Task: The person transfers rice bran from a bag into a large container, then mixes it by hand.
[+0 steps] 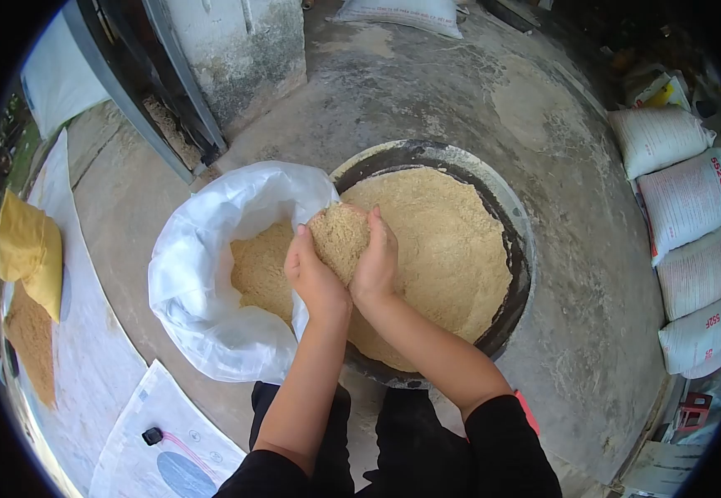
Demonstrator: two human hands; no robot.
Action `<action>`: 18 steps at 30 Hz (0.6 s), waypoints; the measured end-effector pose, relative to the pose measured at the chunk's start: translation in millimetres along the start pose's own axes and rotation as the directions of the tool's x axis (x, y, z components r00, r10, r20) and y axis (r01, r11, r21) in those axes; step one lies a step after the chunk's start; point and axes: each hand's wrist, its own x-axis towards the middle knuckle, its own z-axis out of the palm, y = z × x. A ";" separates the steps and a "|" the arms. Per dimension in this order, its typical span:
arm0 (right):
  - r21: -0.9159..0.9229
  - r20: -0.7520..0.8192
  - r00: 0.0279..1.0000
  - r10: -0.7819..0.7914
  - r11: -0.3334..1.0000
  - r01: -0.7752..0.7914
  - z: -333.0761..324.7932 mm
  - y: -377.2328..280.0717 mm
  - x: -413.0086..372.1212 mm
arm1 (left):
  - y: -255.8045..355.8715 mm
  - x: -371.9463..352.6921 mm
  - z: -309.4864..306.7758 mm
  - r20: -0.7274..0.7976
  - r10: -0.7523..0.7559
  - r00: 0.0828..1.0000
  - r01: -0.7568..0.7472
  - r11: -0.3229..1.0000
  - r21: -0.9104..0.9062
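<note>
My left hand [315, 279] and my right hand [377, 264] are cupped side by side, wrists close together, with a heap of beige bran-like meal [340, 239] resting in them. They are held above the line where a white plastic sack [198, 241] meets a large round tub [516, 217]. The sack's mouth is wide, its edge rolled back, and similar meal [261, 264] shows inside. More meal [447, 249] fills much of the tub, whose dark inner wall shows around it. The left forearm partly covers the sack's near side.
Several filled, printed sacks [682, 195] are stacked along the right. A yellow sack [32, 249] stands at the left near a brown heap [31, 344]. A flat white sack [169, 432] with a small black object [153, 436] lies front left. A pillar [240, 62] rises behind.
</note>
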 end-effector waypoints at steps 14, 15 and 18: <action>-0.387 0.041 0.946 -0.323 0.868 0.313 -66.2 7.7 39.5 | -22.8 -8.7 -23.6 0.304 0.223 0.926 -0.331 0.867 0.372; -0.421 -0.023 0.940 -0.341 0.856 0.300 -90.6 6.6 44.9 | -35.1 -14.8 -18.4 0.375 0.160 0.913 -0.317 0.857 0.406; -0.518 -0.168 0.909 -0.381 0.819 0.248 -166.8 14.5 58.9 | -98.5 -17.3 -16.3 0.527 0.123 0.841 -0.432 0.739 0.517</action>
